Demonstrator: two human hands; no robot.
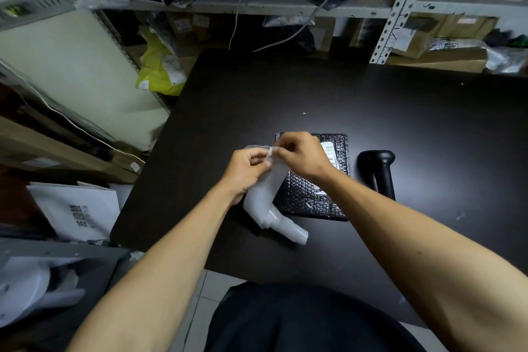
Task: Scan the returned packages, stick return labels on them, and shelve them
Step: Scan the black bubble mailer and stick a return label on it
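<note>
— Now, both hands over the dark worktop [400, 123], yes?
— Yes. Left hand [245, 168] curled, pinching the upper end of a white label strip [268, 194]; right hand [300, 154] curled too, fingertips nipping the same top edge, just beside the left thumb.
— And the strip's far end?
— Hanging down from both grips, bent, tail curling onto the worktop toward the body.
— Package?
— Black bubble mailer [311, 200], flat on the worktop, directly beneath the right hand and partly hidden by it and the strip; a white printed label [330, 156] showing on its top face.
— Touching either grip?
— Cannot tell; seemingly under, not held.
— Scanner?
— Black handheld scanner [378, 168], lying just right of the mailer, apart from both hands.
</note>
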